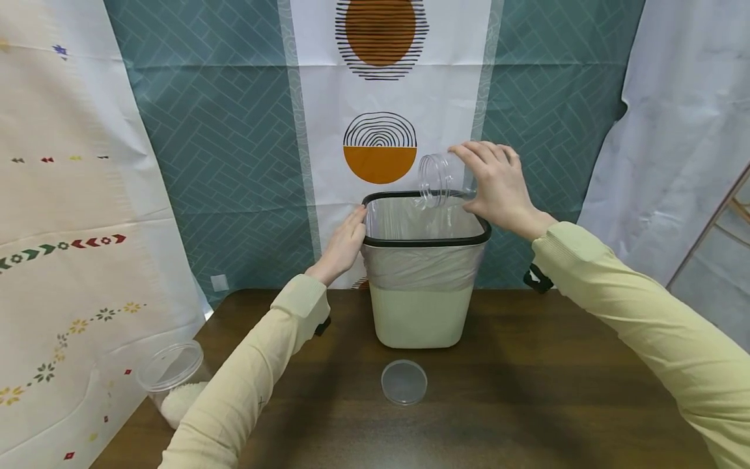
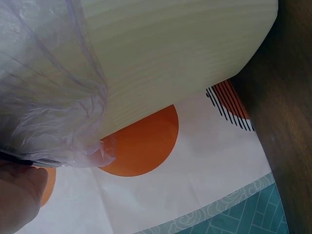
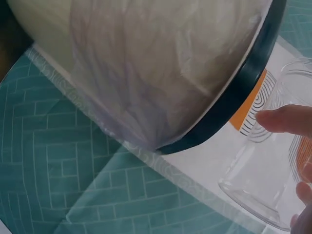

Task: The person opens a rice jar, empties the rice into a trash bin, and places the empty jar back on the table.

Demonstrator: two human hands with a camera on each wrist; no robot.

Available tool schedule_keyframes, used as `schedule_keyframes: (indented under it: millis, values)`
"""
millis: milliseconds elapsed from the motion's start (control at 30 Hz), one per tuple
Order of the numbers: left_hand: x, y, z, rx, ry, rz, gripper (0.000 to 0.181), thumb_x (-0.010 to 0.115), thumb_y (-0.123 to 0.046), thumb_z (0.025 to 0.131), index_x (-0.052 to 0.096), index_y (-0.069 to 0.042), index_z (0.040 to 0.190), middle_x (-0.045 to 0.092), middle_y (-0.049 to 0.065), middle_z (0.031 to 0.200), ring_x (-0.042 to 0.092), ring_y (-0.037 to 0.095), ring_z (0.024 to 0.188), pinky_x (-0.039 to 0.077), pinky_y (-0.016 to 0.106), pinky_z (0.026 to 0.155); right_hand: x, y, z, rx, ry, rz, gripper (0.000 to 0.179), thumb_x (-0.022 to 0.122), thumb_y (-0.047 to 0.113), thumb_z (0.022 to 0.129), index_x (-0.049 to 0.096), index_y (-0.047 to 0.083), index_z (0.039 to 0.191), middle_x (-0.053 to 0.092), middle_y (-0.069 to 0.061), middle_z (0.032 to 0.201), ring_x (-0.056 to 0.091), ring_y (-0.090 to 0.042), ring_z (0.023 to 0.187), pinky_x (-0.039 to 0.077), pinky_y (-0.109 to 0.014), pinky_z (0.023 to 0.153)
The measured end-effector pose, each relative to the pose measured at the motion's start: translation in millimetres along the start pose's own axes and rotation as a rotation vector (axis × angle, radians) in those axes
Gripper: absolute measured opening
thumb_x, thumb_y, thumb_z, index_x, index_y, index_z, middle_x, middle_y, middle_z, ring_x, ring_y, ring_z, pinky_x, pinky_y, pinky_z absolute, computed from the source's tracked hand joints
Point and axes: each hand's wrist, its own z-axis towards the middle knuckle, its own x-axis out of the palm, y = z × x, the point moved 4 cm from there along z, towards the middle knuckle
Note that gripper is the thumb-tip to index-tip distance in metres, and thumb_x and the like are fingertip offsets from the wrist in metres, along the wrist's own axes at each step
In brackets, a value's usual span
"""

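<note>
A clear plastic jar (image 1: 436, 177) lies on its side in the air, its threaded mouth facing left over the bin. My right hand (image 1: 498, 185) grips it around the body; the right wrist view shows a finger and fingertips on the clear jar wall (image 3: 253, 168). I see nothing inside the jar. Below it stands a cream trash bin (image 1: 422, 312) with a black rim and a clear liner bag (image 1: 410, 264) folded over the edge. My left hand (image 1: 342, 241) rests against the left side of the rim, fingers fairly straight. In the left wrist view only part of that hand (image 2: 22, 195) shows.
A round clear lid (image 1: 404, 382) lies on the brown wooden table (image 1: 498, 404) in front of the bin. At the left edge stands a lidded clear jar (image 1: 172, 371) with white contents, partly behind my left sleeve. A patterned curtain (image 1: 222, 130) hangs behind the table.
</note>
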Motion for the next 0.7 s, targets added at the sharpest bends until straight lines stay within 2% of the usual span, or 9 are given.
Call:
schedule_keyframes:
  millis: [133,333,500,700]
  values:
    - [-0.2,-0.9,-0.8,-0.006,-0.006,0.0,0.051,0.022,-0.016,0.092,0.03,0.007,0.136,0.023,0.017,0.143,0.017,0.023,0.131,0.012,0.028,0.103,0.0,-0.3,0.4,0.044,0.019,0.047,0.086,0.084,0.004,0.055,0.043,0.009,0.131,0.041,-0.014,0.129,0.032,-0.031,0.119,0.016,-0.048,0.097]
    - [-0.1,-0.5,-0.9,-0.005,-0.005,-0.005,0.052,0.022,-0.016,0.091,0.029,0.008,0.136,0.023,0.017,0.143,0.017,0.023,0.131,0.012,0.029,0.103,-1.5,-3.5,-0.2,0.18,0.034,0.184,0.087,0.085,0.008,0.058,0.041,0.01,0.133,0.04,-0.012,0.132,0.03,-0.03,0.121,0.014,-0.051,0.098]
    - [0.0,0.4,-1.3,-0.012,-0.006,-0.006,0.051,0.022,-0.016,0.092,0.03,0.007,0.136,0.023,0.016,0.143,0.017,0.022,0.131,0.012,0.028,0.103,-0.3,-6.9,0.0,0.353,0.081,0.332,0.092,0.084,0.014,0.06,0.035,0.011,0.137,0.041,-0.013,0.131,0.031,-0.033,0.118,0.018,-0.054,0.094]
    - [-1.0,-0.7,-1.1,-0.006,-0.009,0.008,0.052,0.022,-0.017,0.09,0.031,0.007,0.136,0.024,0.017,0.143,0.018,0.024,0.131,0.012,0.027,0.103,1.6,-8.0,-4.3,0.589,0.195,0.639,0.098,0.081,0.024,0.067,0.021,0.018,0.144,0.032,-0.009,0.14,0.025,-0.026,0.127,0.022,-0.052,0.097]
